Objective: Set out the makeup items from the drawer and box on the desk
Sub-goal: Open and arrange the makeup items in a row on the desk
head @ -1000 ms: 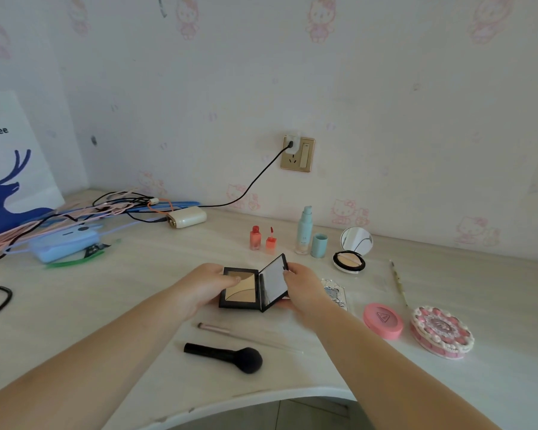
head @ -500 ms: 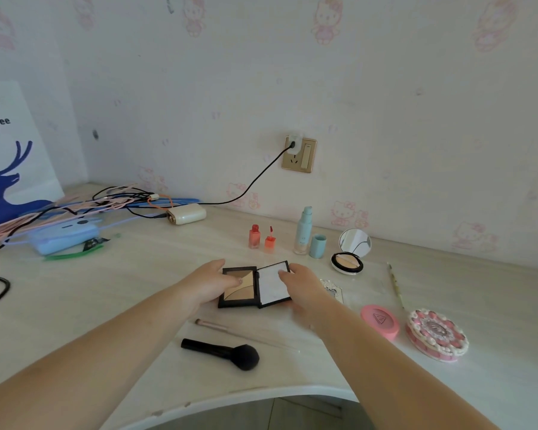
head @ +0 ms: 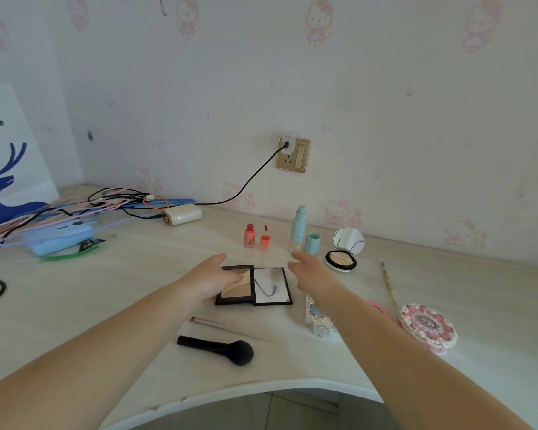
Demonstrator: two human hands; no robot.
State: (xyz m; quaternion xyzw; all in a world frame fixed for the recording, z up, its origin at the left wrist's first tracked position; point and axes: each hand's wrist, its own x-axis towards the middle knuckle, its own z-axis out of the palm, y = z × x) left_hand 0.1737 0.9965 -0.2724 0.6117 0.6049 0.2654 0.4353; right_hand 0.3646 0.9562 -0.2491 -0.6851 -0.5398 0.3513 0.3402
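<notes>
Palette (head: 253, 285) now lies fully open on the desk (head: 106, 293).
You've let go: left hand (head: 210, 276) and right hand (head: 312, 273) both have relaxed, empty fingers, so it's placed.

Single head-worn wide-angle view, looking forward and down from above the near curved edge of the desk (head: 494, 305). Faces the papered back wall; wall socket (head: 293, 154) sits about centre frame. Both forearms enter from the bottom corners. Close range: desk fills the lower half, its far edge meets the wall, left corner visible. Floor shows under the near edge. No second view.
</notes>
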